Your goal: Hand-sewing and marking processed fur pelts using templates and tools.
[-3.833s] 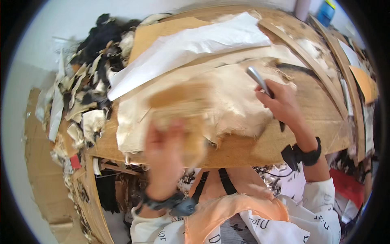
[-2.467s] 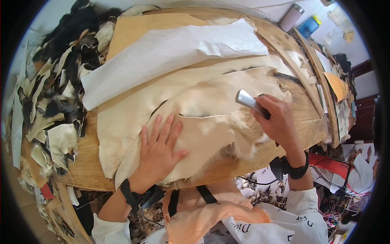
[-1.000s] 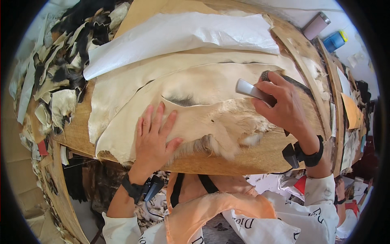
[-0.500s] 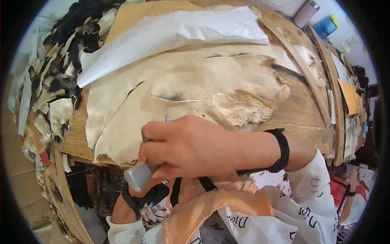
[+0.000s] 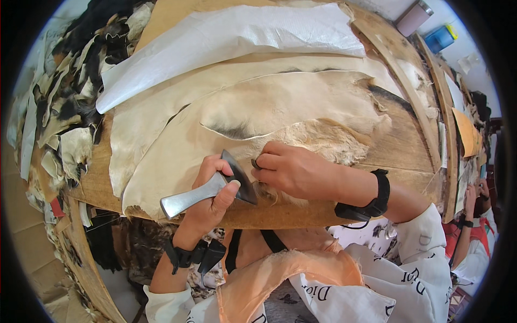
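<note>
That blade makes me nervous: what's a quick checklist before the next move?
1. Bladed tool held: ok, in the left hand.
2. Right hand well away from the blade: not ok, close beside it.
3. Right hand's grip: cannot tell what, if anything, it pinches.
4. Pale hide smooth throughout: not ok, rumpled toward the right.
5. White sheet away from the blade: ok, on the far side.

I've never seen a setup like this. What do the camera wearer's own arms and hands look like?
The left grip and right grip are ungloved human hands; a dark ring-like band shows on a right finger. Both wrists wear black straps with black boxes and thin cables. The sleeves are white with black lettering.
</note>
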Motion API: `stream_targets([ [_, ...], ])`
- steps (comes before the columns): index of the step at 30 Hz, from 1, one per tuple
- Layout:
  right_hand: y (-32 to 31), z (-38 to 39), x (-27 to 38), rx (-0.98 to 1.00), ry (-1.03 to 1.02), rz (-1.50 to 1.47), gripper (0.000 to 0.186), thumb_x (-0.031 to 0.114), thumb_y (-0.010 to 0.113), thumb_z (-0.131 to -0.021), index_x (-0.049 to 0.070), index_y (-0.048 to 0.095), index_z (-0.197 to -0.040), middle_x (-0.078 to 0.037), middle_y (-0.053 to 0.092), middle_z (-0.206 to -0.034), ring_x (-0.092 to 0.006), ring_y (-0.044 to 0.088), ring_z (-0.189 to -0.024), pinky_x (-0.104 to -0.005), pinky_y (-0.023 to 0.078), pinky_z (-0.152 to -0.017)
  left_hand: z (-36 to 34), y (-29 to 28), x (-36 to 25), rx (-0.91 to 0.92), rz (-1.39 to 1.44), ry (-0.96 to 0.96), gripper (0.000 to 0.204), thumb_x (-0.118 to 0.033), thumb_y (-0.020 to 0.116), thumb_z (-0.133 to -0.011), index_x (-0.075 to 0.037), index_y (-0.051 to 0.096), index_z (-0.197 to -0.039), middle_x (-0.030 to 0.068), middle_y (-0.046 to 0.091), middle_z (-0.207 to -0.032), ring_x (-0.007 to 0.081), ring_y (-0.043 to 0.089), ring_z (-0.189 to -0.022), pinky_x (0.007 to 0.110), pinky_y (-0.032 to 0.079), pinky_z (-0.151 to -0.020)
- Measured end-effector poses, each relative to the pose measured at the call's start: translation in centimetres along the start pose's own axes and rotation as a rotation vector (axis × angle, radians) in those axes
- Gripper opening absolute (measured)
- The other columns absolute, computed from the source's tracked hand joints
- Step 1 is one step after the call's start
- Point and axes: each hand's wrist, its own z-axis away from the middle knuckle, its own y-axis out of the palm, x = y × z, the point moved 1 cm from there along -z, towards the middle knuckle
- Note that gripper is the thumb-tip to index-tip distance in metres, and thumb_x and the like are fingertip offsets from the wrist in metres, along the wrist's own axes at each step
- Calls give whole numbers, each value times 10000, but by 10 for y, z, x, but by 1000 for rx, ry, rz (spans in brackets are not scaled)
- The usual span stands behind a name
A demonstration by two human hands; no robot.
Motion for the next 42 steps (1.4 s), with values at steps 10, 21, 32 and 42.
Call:
stream_targets([
  [10,12,-4,1,-71,33,-77,151,149,580,-659,28,539,-740,-71,470,-768,-228,498,-747,-303,449,-651,1,8,0,-27,-266,92,659,-619,652,-665,-41,464,-919,135,429,-952,279,449,-838,340,409,-752],
  [21,11,-15,2,-237,200,-301,138,38,626,-643,37,546,-755,-86,485,-737,-272,508,-692,-352,436,-606,3,4,-3,46,-357,143,663,-618,670,-620,-45,480,-895,143,452,-936,312,453,-896,373,406,-776],
  [32,-9,-21,7,-493,343,-379,140,-37,615,-669,56,554,-754,-78,485,-683,-266,499,-623,-357,401,-517,-14,-15,1,-98,-245,9,511,-333,779,-658,-60,448,-937,107,450,-894,289,470,-797,347,417,-685],
  [42,-3,-20,14,-450,377,-389,149,-42,614,-671,50,546,-766,-81,491,-695,-268,508,-639,-349,412,-532,-25,-39,-6,154,-465,75,501,-258,780,-654,-83,480,-1016,171,469,-1123,359,449,-1093,381,398,-896],
])
